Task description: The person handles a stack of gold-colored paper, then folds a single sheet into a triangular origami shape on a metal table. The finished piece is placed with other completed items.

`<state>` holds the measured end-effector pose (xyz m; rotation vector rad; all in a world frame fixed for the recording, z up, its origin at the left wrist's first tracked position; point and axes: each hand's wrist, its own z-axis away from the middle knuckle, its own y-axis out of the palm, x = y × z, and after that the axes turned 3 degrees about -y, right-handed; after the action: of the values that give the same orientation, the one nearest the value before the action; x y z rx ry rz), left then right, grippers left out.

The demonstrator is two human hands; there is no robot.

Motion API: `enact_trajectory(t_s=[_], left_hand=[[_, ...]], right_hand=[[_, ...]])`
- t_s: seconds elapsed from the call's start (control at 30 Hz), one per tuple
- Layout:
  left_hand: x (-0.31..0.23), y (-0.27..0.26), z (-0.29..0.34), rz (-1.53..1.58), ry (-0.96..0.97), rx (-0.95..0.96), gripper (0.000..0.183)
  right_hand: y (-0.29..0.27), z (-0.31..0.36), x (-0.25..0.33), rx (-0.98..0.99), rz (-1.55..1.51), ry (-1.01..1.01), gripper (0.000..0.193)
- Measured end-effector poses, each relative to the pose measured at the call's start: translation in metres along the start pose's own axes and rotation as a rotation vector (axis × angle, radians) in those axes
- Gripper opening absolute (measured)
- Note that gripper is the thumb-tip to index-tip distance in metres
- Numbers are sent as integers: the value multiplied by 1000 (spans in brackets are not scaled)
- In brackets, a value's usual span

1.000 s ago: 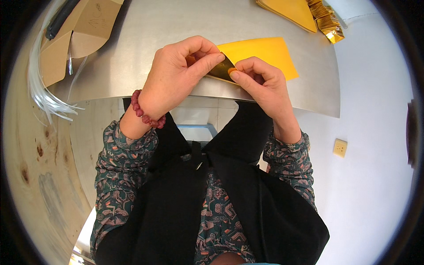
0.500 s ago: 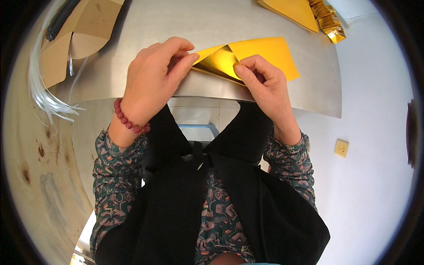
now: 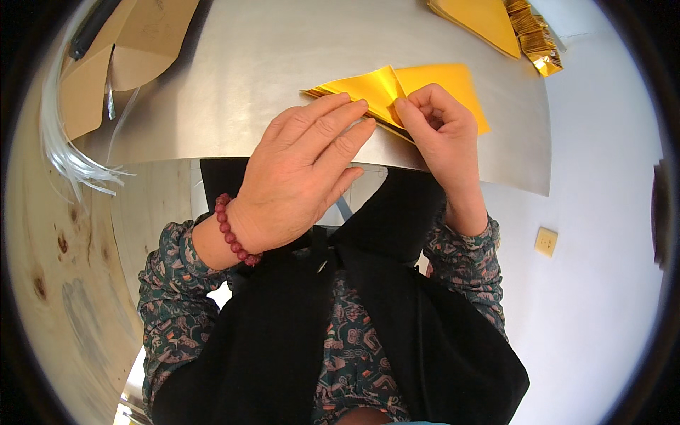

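Nearest us, our left hand (image 3: 301,177), a red bead bracelet (image 3: 232,230) on its wrist, lay flat and open, fingertips pressing on the folded shiny gold paper sheet (image 3: 368,88). Just beside it our right hand (image 3: 439,120) pinched the fold's edge between thumb and forefinger, a narrow grip on the sheet. The sheet rested near the front edge of the brushed grey metal tabletop (image 3: 283,64), over a flat yellow paper square (image 3: 453,85). Farther off lay a stack of yellow and gold papers (image 3: 510,28) at the far right, brown cardboard pieces (image 3: 113,57) at the far left.
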<state>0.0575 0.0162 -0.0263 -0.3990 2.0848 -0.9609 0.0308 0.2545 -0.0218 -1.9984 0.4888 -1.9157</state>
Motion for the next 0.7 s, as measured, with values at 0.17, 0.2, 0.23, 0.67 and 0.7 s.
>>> enact_trajectory(t_s=[0.17, 0.2, 0.23, 0.67, 0.7], left_hand=[[1, 0, 4, -48, -25, 125, 65], [0, -1, 4, -44, -34, 142, 67], [0, -3, 5, -51, -40, 159, 69], [5, -15, 6, -72, -110, 233, 83], [4, -15, 6, -73, -109, 236, 84]], right_hand=[[0, 1, 3, -36, 37, 12, 16], [0, 1, 4, -42, 23, 20, 16], [0, 1, 5, -47, 12, 29, 16], [3, 5, 12, -47, 68, 62, 17], [1, 5, 12, -41, 79, 59, 16]])
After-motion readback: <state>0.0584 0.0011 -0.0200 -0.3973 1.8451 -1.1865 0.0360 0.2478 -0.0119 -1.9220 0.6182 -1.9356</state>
